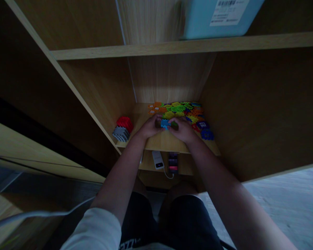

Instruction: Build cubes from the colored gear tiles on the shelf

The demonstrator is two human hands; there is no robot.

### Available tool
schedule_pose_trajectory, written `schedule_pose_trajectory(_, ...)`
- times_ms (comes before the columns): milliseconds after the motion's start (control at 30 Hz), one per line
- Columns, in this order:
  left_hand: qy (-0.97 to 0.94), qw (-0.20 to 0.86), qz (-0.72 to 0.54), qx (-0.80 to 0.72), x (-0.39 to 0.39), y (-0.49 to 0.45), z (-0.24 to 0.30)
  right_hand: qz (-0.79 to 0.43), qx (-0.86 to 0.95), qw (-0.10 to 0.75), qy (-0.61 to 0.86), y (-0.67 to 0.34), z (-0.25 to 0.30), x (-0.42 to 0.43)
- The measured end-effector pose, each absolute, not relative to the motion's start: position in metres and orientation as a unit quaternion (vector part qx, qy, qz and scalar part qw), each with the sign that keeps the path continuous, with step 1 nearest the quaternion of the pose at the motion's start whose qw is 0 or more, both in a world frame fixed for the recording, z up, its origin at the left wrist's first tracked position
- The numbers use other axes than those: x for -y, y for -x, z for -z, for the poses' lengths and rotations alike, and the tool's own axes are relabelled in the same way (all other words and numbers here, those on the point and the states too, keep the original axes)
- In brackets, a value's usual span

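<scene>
Both of my hands reach into a low wooden shelf compartment (161, 141). My left hand (149, 127) and my right hand (183, 130) meet in the middle, fingers pinched together on a small blue interlocking plastic piece (165, 123) with a bit of green beside it. Just behind them lies a heap of several flat plastic pieces (179, 110) in orange, yellow, green and blue. Two dark blue pieces (205, 130) lie to the right of my right hand.
A red-and-grey block figure (123, 129) stands at the shelf's left edge. On the board below sit a white power bank (158, 160) with a cable and a dark striped object (173, 162). A pale blue bin (219, 16) rests on the shelf above.
</scene>
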State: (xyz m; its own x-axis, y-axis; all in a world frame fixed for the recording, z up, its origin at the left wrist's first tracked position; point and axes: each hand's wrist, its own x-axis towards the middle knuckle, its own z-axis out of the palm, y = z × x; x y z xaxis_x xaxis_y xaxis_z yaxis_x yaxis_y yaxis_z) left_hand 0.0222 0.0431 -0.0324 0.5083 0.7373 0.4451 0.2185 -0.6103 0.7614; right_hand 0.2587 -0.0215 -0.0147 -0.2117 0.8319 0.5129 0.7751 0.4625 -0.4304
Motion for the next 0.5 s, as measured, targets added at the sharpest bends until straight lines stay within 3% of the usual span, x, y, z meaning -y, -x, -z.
schedule_pose_trajectory(500,-0.802,0.338,-0.397,-0.291,-0.0431,-0.0217,0.0326,-0.048,0.781,0.353,0.513,-0.2584,0.0147,0.0217)
